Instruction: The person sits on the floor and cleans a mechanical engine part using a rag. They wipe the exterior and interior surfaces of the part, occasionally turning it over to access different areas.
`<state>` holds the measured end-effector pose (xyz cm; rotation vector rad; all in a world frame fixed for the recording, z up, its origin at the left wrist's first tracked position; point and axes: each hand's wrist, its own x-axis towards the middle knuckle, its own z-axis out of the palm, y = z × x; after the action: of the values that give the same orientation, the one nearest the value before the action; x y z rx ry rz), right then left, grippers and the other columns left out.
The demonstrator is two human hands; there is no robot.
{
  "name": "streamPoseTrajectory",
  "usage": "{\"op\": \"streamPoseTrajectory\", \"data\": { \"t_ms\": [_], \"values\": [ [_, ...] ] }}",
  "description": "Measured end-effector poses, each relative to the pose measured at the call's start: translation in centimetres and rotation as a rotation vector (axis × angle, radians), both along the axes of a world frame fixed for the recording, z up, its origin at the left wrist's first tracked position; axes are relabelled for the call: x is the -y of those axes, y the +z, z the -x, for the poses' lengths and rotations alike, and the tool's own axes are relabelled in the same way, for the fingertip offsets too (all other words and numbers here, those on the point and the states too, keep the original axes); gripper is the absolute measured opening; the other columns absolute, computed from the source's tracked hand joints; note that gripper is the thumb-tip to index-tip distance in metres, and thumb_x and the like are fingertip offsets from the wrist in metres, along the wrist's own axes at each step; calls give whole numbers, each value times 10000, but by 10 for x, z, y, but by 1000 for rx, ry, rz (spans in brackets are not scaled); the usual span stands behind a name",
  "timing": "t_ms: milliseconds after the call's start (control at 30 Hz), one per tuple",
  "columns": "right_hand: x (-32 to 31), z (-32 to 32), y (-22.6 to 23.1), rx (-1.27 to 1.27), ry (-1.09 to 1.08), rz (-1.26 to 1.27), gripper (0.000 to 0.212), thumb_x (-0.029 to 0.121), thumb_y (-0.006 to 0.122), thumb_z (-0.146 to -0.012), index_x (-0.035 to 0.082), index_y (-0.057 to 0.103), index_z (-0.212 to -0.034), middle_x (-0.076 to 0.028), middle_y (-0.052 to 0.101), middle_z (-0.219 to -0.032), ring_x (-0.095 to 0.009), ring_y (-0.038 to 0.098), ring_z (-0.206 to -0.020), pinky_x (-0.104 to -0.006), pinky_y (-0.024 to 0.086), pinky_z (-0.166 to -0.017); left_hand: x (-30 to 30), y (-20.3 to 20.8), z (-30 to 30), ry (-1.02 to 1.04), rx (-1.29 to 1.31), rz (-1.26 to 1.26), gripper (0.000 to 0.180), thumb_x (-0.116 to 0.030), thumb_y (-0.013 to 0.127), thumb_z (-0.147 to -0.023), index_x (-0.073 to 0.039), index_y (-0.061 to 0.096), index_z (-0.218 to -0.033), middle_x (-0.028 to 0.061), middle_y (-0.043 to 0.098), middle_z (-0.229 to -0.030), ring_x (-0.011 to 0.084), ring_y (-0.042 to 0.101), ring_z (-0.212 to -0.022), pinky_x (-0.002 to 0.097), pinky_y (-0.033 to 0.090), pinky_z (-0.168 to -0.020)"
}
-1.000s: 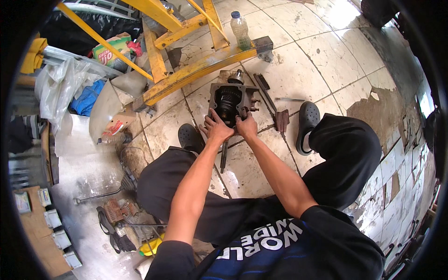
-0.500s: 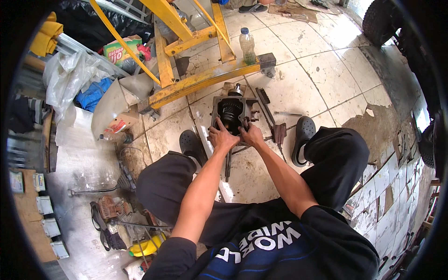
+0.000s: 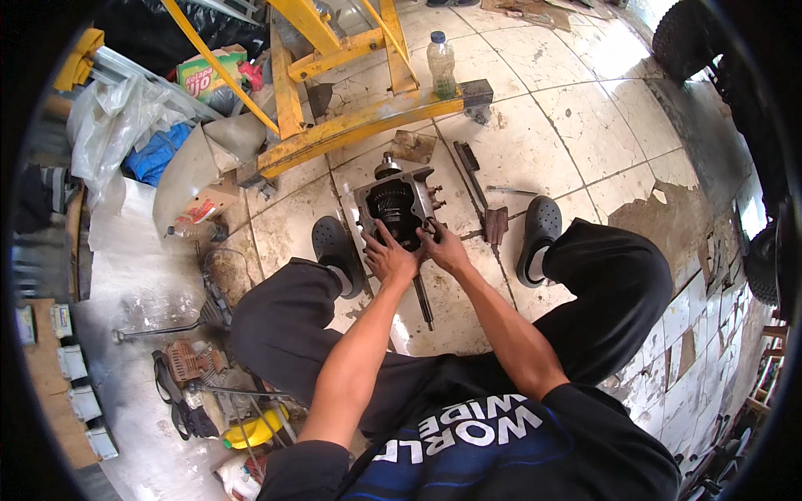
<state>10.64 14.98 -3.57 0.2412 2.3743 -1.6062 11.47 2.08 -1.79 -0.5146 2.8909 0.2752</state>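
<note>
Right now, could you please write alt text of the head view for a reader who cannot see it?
A person squatting on a tiled floor has their left hand and right hand on an open metal gearbox housing between their feet. Behind it stand a yellow steel frame and a plastic bottle.

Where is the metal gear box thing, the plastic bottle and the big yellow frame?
metal gear housing (image 3: 394, 204), head view, on the dark gears inside its open top.
plastic bottle (image 3: 441, 67), head view, on the middle of its clear body.
yellow steel frame (image 3: 359, 127), head view, on its long lower beam.
</note>
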Motion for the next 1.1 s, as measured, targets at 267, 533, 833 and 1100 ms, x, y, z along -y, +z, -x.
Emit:
{"op": "streamPoseTrajectory", "data": {
  "t_ms": [267,533,833,1100],
  "values": [
    [2,15,10,-19,-104,115,727,548,655,-844,-22,549,-1282,-278,612,-1192,-385,601,-1124,-410,461,-953,5,-21,21,-274,-280,31,945,-642,488,-835,-129,155,-1555,198,89,-1607,364,19,-1490,551,-23,-1171],
    [7,20,-1,16,-161,9,882,609,656,-824,-88,486,-1337,-299,631,-1165,-347,623,-1129,-362,474,-949,1,-13,9,-297,-145,-14,938,-532,588,-811,-174,148,-1558,165,52,-1619,380,-21,-1489,627,46,-1142],
    [17,5,11,64,-112,-43,836,631,650,-811,-32,538,-1309,-269,673,-1076,-379,658,-1024,-381,507,-859,9,-19,10,-284,-166,41,776,-517,429,-902,-207,153,-1558,137,37,-1626,373,-42,-1491,640,55,-1135],
    [16,3,18,45,-126,-6,800,662,621,-812,-22,606,-1229,-271,670,-1084,-393,636,-1078,-414,488,-902,20,-13,11,-376,-173,-73,1138,-551,729,-679,-120,135,-1550,235,5,-1599,430,-42,-1474,635,6,-1143]
  ]
}}
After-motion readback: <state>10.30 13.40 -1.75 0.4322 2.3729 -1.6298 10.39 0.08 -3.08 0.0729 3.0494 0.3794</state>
